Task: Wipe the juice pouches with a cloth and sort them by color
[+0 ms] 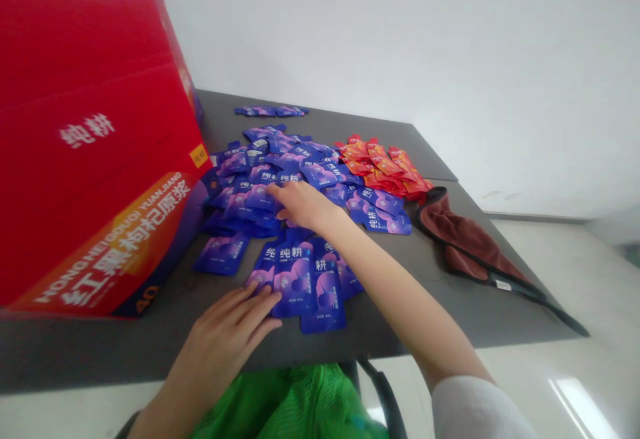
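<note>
My left hand lies near the table's front edge, fingers stretched out, with the tips on a small group of purple pouches that overlap like a fan. My right hand reaches into the larger heap of purple pouches, its thumb and fingers bent around one pouch; part of that pouch is hidden under the hand. Between the heap and my left hand a single purple pouch lies flat. White lettering and pink round shapes mark these pouches.
On the left stands a large red carton with raised flaps. Red-orange pouches are piled right of the heap. A brown cloth item with black edging hangs near the right edge of the grey table. More purple pouches lie toward the wall.
</note>
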`<action>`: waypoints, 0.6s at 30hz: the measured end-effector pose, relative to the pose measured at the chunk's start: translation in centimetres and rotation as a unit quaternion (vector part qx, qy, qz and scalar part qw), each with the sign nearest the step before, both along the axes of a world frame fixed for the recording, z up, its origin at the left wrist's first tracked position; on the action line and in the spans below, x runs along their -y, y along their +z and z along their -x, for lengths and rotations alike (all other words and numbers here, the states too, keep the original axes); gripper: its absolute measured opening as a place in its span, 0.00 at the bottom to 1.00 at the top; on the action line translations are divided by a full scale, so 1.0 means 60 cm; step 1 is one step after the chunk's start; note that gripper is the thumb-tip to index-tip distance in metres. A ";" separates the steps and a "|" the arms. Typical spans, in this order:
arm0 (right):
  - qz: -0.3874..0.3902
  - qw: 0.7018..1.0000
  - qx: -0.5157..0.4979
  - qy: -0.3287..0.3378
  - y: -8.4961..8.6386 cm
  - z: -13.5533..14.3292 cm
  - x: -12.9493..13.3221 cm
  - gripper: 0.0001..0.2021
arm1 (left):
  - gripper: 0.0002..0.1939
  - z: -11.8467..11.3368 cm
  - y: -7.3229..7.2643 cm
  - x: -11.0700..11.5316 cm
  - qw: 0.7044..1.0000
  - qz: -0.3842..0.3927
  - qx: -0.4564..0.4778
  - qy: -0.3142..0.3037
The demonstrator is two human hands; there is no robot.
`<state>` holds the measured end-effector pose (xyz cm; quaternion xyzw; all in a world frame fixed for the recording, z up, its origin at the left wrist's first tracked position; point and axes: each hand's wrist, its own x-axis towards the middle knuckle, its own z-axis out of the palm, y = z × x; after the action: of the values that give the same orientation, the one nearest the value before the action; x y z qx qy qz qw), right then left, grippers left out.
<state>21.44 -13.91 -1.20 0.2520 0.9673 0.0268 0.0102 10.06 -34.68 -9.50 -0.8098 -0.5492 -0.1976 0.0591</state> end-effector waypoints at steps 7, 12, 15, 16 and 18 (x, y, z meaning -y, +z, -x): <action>-0.115 0.990 0.028 0.082 -0.027 -0.036 0.029 0.13 | 0.19 -0.018 0.010 -0.007 0.998 -0.047 -0.034 0.021; -0.277 0.954 0.018 0.113 0.023 -0.105 0.070 0.12 | 0.17 -0.019 0.013 -0.007 0.998 -0.048 -0.043 0.016; -0.380 0.908 -0.088 0.155 0.074 -0.168 0.117 0.10 | 0.18 -0.017 0.014 -0.008 0.998 -0.049 -0.045 0.004; -0.399 0.894 -0.116 0.166 0.083 -0.187 0.136 0.09 | 0.19 -0.017 0.015 -0.008 0.998 -0.050 -0.045 0.001; -0.403 0.886 -0.149 0.175 0.073 -0.217 0.173 0.10 | 0.19 -0.018 0.015 -0.009 0.998 -0.049 -0.045 0.002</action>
<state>34.45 -24.27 3.21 0.0622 0.8919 0.3774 -0.2414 11.12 -34.15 -8.62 -0.8128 -0.5374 -0.1875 0.1242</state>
